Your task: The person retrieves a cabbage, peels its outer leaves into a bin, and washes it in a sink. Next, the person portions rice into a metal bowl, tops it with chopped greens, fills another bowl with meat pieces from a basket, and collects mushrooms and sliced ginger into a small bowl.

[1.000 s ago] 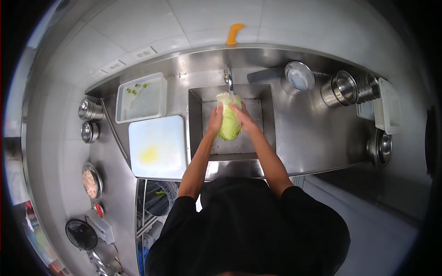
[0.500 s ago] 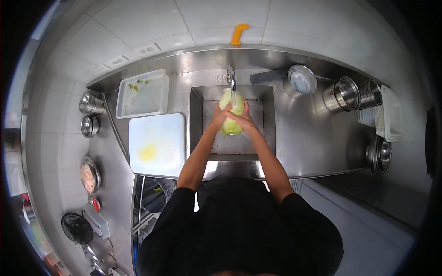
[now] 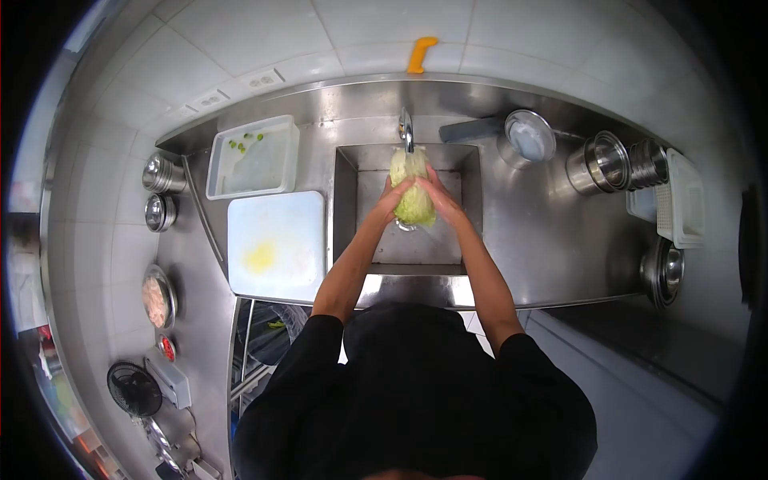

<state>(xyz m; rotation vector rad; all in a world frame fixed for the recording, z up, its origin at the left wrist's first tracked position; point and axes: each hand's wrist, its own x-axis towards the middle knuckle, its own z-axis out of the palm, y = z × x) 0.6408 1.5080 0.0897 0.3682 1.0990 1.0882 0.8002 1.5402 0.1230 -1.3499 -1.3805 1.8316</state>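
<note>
"As we look down into the sink [image 3: 346, 200], where do we find the pale green cabbage [image 3: 415, 210]?"

"Between our hands, at twelve o'clock from our black shirt [image 3: 424, 384], with its far end just under the faucet [image 3: 409, 139]; whether it touches the sink floor, we cannot tell"

"And how do our fingers stand?"

"Our left hand [image 3: 390, 200] clasps the cabbage from nine o'clock, our right hand [image 3: 442, 198] from three, and both sets of fingers curl around its sides, gripping it; some fingertips are hidden from us"

"Taking the cabbage as our dial's centre, what lies around it?"

"At eight o'clock we see the white cutting board [image 3: 296, 228] with its yellow stain [image 3: 260, 257], and between nine and ten the white tub [image 3: 260, 172] with small green pieces [image 3: 260, 137] in it; at two o'clock we have a steel pot [image 3: 512, 152]"
</note>
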